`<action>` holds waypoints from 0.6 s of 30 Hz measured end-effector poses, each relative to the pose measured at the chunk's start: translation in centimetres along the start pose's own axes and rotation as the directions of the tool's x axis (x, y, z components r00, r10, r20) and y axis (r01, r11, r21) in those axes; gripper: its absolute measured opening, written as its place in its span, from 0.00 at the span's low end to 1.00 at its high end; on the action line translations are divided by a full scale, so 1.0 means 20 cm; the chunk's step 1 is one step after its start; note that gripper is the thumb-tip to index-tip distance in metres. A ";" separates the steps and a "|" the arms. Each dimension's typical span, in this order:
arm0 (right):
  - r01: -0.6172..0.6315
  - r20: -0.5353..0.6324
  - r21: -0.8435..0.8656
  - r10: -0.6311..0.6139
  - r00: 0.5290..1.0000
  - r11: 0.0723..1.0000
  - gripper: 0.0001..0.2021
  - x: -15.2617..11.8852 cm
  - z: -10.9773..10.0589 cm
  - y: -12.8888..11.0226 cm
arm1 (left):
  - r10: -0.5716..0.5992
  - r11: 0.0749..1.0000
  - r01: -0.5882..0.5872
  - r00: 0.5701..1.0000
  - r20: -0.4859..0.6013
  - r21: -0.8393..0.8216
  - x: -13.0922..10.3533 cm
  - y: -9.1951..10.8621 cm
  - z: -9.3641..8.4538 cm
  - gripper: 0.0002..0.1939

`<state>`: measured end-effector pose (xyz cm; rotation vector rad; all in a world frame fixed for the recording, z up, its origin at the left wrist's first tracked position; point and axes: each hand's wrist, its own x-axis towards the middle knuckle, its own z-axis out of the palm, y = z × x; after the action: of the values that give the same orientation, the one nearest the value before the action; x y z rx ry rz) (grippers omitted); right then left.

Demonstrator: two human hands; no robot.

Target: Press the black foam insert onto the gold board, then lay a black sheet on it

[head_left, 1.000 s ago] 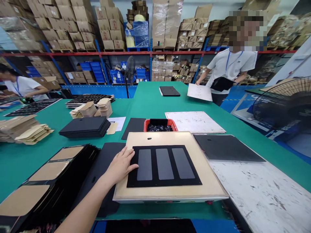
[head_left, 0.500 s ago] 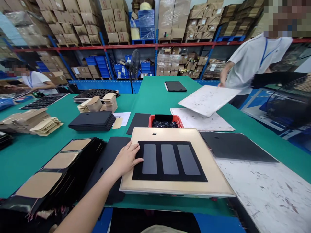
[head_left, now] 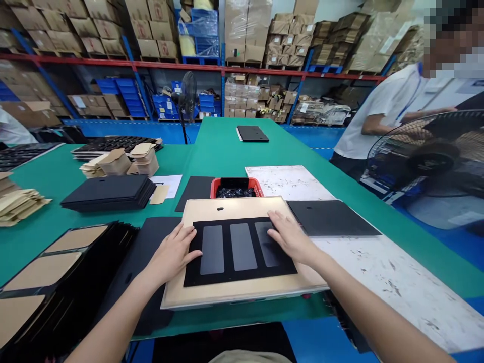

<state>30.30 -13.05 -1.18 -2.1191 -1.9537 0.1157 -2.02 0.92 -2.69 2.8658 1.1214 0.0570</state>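
A black panel with three grey windows (head_left: 227, 276) lies flat on a pale board (head_left: 200, 207) in front of me. At its left edge rests my left hand (head_left: 172, 253), fingers outstretched, thumb on the black border. My right hand (head_left: 290, 236) lies over the panel's right side with fingers spread, partly covering the right-hand window. Neither hand grips anything. Just behind the board stands a red basket (head_left: 259, 188) of small, shiny black pieces. Left of the board is a large black sheet (head_left: 145, 252), and another black sheet (head_left: 333, 218) lies to its right.
Black folded pieces with tan panels (head_left: 62, 269) are piled at left. Behind them sit a black stack (head_left: 108, 191) and tan card stacks (head_left: 145, 160). A stained white board (head_left: 385, 282) covers the right side. A fan (head_left: 431, 156) and a co-worker (head_left: 378, 118) are beyond.
My right hand has come into view and settled on the panel's right side. My view has turned right. The co-worker no longer holds the white board up and has turned toward the fan.
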 end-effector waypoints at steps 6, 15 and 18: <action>-0.166 0.083 -0.156 0.181 0.980 0.974 0.31 0.00 0.15 0.08 | -0.011 1.000 0.011 1.000 0.022 -0.014 0.00 -0.01 0.00 0.31; -0.001 -0.032 -0.157 -0.004 0.999 0.988 0.34 -0.58 0.23 -0.03 | -0.033 0.992 0.031 0.999 -0.017 -0.124 -0.05 -0.01 0.04 0.31; -0.109 -0.179 -0.125 0.086 0.980 0.986 0.31 -0.69 0.30 0.03 | -0.008 0.983 0.001 0.999 -0.038 -0.182 -0.04 -0.04 0.03 0.28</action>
<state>28.20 -25.97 -8.72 -2.2267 -1.8041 -0.1807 -3.14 0.94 -3.35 2.7120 1.0683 0.2042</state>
